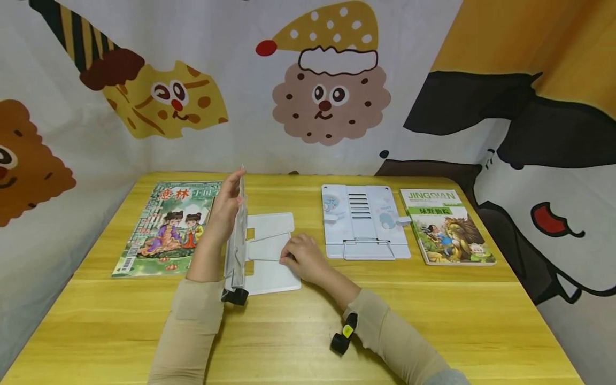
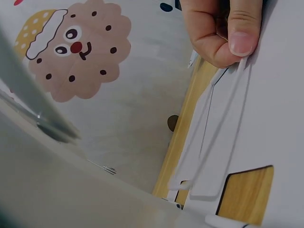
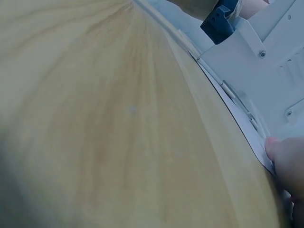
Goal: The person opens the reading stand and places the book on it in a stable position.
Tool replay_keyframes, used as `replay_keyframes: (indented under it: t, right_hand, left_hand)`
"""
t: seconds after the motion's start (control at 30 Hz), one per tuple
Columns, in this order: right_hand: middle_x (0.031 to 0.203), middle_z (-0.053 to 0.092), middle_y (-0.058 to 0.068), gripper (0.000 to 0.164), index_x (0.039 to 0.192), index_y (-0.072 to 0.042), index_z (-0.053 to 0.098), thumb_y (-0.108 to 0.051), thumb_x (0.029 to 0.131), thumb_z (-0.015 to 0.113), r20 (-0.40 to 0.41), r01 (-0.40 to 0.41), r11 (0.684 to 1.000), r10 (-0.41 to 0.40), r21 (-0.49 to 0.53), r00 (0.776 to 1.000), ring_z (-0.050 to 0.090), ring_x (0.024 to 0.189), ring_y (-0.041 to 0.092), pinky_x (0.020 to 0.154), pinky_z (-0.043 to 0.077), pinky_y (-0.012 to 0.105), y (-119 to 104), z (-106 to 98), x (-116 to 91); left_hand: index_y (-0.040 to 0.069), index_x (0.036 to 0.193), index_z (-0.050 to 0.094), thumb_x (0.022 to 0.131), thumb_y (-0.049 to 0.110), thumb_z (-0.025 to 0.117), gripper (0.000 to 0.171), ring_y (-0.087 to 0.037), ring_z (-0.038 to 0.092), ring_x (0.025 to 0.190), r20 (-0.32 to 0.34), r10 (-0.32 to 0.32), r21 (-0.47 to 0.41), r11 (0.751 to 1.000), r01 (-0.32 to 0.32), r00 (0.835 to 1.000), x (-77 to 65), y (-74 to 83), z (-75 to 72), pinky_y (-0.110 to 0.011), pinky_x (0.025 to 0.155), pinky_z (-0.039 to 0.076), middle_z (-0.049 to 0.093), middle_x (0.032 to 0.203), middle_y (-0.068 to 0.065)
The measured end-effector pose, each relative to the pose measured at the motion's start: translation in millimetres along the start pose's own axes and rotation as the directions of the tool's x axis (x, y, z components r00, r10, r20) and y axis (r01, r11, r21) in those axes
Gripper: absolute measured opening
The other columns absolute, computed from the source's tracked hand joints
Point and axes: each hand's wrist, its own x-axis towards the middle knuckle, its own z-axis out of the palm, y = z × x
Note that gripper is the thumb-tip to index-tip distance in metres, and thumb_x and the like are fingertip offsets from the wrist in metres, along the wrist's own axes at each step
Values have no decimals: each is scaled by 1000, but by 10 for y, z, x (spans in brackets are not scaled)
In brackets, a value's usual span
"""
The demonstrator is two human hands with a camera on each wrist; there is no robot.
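Observation:
A white folding book stand lies with its base plate (image 1: pixel 274 280) flat on the table and its panel (image 1: pixel 236 240) raised nearly upright, seen almost edge-on from the head. My left hand (image 1: pixel 225 211) holds the raised panel from its left side, fingertips at the far edge. Over the base, my right hand (image 1: pixel 305 259) pinches the end of a thin white wire support (image 2: pixel 221 126) between thumb and fingers, as the left wrist view shows. That wire slants across the base near a rectangular cutout (image 2: pixel 247 194). The panel's metal hinge (image 3: pixel 232 92) shows in the right wrist view.
A second stand (image 1: pixel 366 222), pale with a printed pattern, lies flat to the right. Beside it is a paperback book (image 1: pixel 452 227) with a lion cover. A green illustrated magazine (image 1: pixel 168 230) lies left of my left forearm. A patterned curtain (image 1: pixel 250 107) hangs behind the wooden table (image 1: pixel 289 342).

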Motion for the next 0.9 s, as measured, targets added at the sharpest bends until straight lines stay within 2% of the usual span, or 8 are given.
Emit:
replay_keyframes:
  t: [0.13,0.3,0.4,0.5,0.7,0.73,0.9]
  right_hand:
    - [93,62,-5,11,88,-18,65,-29,91,65,13,-3,1000,4,-19,1000,49,97,17,89,37,37,-12,6,-26]
    - [92,62,-6,8,89,-17,63,-24,93,63,28,-77,991,75,108,997,48,94,15,91,34,36,5,-11,-46]
    - [87,61,-8,7,89,-18,63,-23,93,64,32,-93,979,89,183,996,49,88,12,90,33,36,17,-25,-39]
    - [85,61,-12,4,94,-20,66,-23,93,64,44,-81,968,72,239,996,49,83,10,88,32,36,35,-29,-28]
    - [84,60,-15,12,104,-22,67,-18,92,65,48,-43,939,28,342,998,49,79,7,84,31,35,84,-34,-25]
    - [84,60,-15,13,104,-20,67,-17,92,65,45,-40,929,25,369,999,49,78,8,83,33,34,91,-34,-24]
    - [85,64,9,15,105,1,65,1,91,62,27,7,837,-26,547,999,53,74,20,69,43,25,-64,-262,-22]
  left_hand:
    - [-5,143,28,80,7,41,66,-24,7,143,9,2,4,1000,-2,1000,-4,-1,18,-42,114,2,14,156,-15]
    - [-4,144,29,80,10,42,66,-22,7,143,15,7,1,1000,-7,1000,4,-13,25,-41,115,2,16,156,-13]
    - [-3,144,29,81,10,42,66,-22,7,143,18,9,3,1000,-9,1000,4,-19,23,-41,114,2,15,157,-12]
    - [-3,144,29,81,11,42,66,-22,6,143,19,9,5,1000,-10,1000,-1,-23,25,-43,114,1,14,157,-12]
    - [-3,144,28,80,15,43,68,-25,7,143,34,23,23,999,-24,999,13,-43,59,-45,114,1,12,156,-19]
    - [-3,144,28,80,15,43,68,-26,7,143,37,22,23,999,-23,999,17,-50,68,-46,114,2,12,156,-19]
    - [-2,144,30,82,16,44,67,-26,11,143,41,26,49,998,-28,999,28,-75,113,-47,114,4,16,156,-17]
